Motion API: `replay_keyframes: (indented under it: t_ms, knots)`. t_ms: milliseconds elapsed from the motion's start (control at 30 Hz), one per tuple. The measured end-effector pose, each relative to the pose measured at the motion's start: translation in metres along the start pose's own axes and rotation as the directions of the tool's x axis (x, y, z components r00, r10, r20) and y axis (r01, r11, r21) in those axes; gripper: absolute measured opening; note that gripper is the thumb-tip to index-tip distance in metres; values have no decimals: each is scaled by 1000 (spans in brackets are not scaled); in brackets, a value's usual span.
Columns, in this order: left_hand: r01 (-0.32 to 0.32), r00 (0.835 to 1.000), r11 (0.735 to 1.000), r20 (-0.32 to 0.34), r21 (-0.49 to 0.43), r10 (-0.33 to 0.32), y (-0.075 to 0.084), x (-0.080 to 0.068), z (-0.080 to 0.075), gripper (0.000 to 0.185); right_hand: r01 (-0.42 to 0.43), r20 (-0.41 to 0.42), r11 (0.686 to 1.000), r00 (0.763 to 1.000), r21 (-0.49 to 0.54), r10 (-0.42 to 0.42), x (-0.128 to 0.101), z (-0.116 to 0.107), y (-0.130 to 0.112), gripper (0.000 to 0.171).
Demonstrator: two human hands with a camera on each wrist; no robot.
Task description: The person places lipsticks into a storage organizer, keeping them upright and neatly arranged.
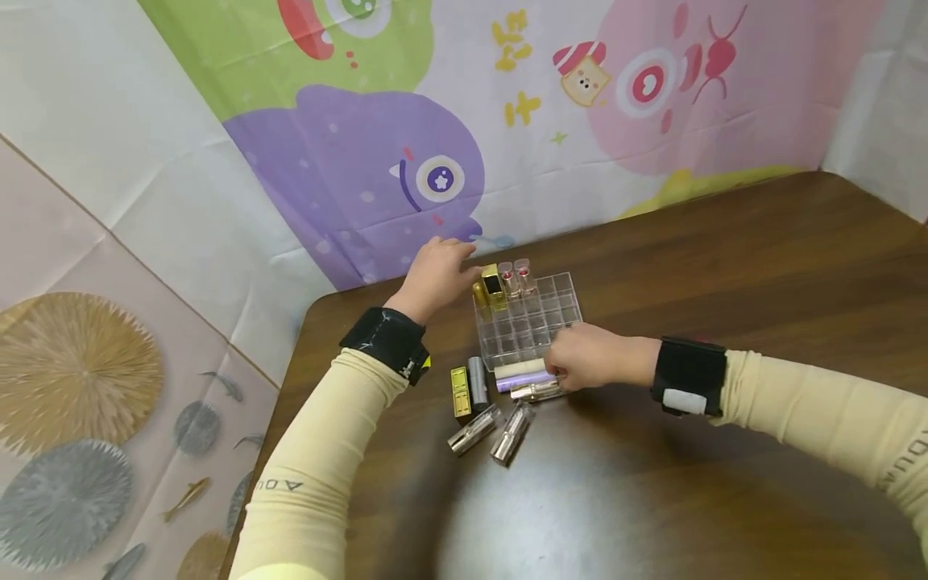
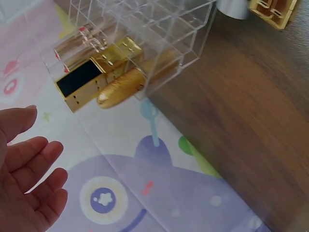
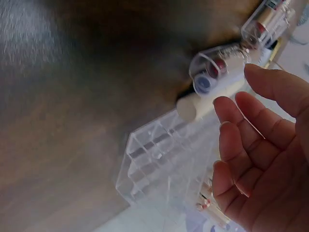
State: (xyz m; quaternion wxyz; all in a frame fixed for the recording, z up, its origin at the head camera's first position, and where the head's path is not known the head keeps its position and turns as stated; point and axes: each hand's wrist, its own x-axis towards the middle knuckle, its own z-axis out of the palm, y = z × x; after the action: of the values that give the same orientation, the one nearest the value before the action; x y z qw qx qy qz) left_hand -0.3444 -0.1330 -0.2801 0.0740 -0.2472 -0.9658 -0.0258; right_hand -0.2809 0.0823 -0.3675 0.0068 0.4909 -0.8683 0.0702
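Observation:
A clear acrylic organizer [image 1: 540,318] [image 2: 159,29] [image 3: 154,159] stands on the brown table [image 1: 689,266]. Its back row holds a gold lipstick with a black top [image 1: 494,285] [image 2: 89,82], a rounded gold lipstick [image 1: 480,296] [image 2: 120,89] and two clear pink lipsticks [image 1: 516,278]. My left hand [image 1: 458,264] [image 2: 41,159] hovers open just left of the gold ones and holds nothing. My right hand [image 1: 560,369] [image 3: 241,111] is open at the organizer's front edge. Its fingertips are beside a clear-capped lipstick [image 1: 535,391] [image 3: 217,67] and a white tube [image 1: 518,369] [image 3: 203,104] lying there.
More lipsticks lie on the table in front of the organizer: a purple tube [image 1: 522,380], a grey tube [image 1: 478,382], a gold box-shaped one [image 1: 460,392] and two clear-capped ones [image 1: 474,429] [image 1: 511,421]. A cartoon-printed cloth [image 1: 435,161] hangs behind the table.

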Motion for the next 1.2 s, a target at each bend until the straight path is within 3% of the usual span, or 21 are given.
replay_keyframes:
  t_ms: [100, 400, 700, 1000, 1200]
  knots:
    - [3, 1000, 1000, -2, -22, -3, -3, -2, 0, 39, -17, 2, 1000, 1000, 0, 17, -1, 3, -1, 38]
    - [7, 1000, 999, -7, -38, -8, -4, -6, -1, 36, -71, 59, 997, 996, 17, 70, -4, 10, -5, 17]
    - [17, 1000, 999, -1, -46, -17, -7, -8, 2, 36, -89, 45, 996, 995, -9, 90, -5, 13, -8, 22]
    - [29, 1000, 997, -1, -73, -29, -13, -15, 9, 35, -53, -28, 998, 998, -23, 53, -13, -7, 3, 36]
    - [37, 999, 997, 7, -68, -36, -16, -19, 13, 36, -109, -53, 994, 993, -12, 108, -21, -35, 18, 18]
